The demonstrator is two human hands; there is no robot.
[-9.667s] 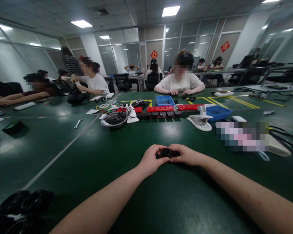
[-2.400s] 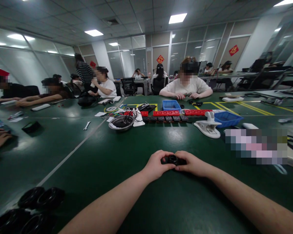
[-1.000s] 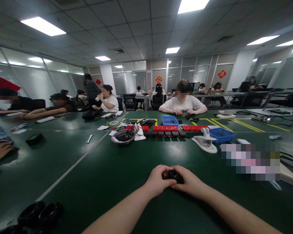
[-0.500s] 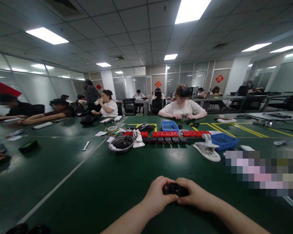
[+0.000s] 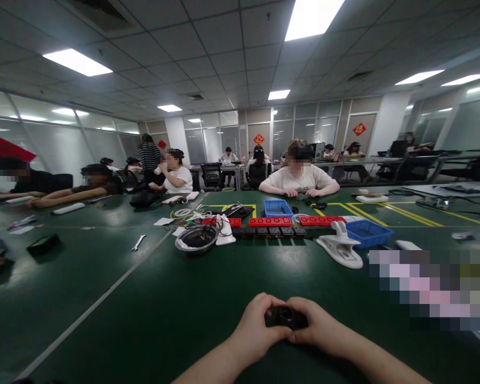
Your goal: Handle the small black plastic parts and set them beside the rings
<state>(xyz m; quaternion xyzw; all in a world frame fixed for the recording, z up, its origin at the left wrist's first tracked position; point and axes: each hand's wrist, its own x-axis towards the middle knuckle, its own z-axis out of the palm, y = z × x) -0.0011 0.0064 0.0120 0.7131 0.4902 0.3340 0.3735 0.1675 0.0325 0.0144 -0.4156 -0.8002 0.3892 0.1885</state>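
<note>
A wide green table (image 5: 156,304) fills the lower half of the view, with a pale seam running across its left part and yellow lines marked near the far side. Across it sits a person in a white top (image 5: 300,176), both forearms resting on the far edge. Further left, another person in a white top (image 5: 180,178) holds something pale near the mouth. Along the middle of the table runs a line of red socket strips (image 5: 270,221), with a row of black sockets (image 5: 270,231) just in front. One blue tray (image 5: 277,208) stands behind the red strips, and a second blue tray (image 5: 366,234) lies to their right. A metal bowl (image 5: 196,251) holding dark things and a cable stands left of the sockets, with a white stand (image 5: 225,232) beside it. A white clamp (image 5: 340,248) stands just left of the second tray. Near the front, the left grip (image 5: 256,326) and the right grip (image 5: 318,326), both bare hands, are closed with thumb and fingers around opposite ends of one thing, fingertips almost meeting. A wrench (image 5: 138,243) lies left of the seam. Smallest is that held thing, a black part (image 5: 286,316) with a round ring facing up, between the two hands; whether it touches the table I cannot tell
</note>
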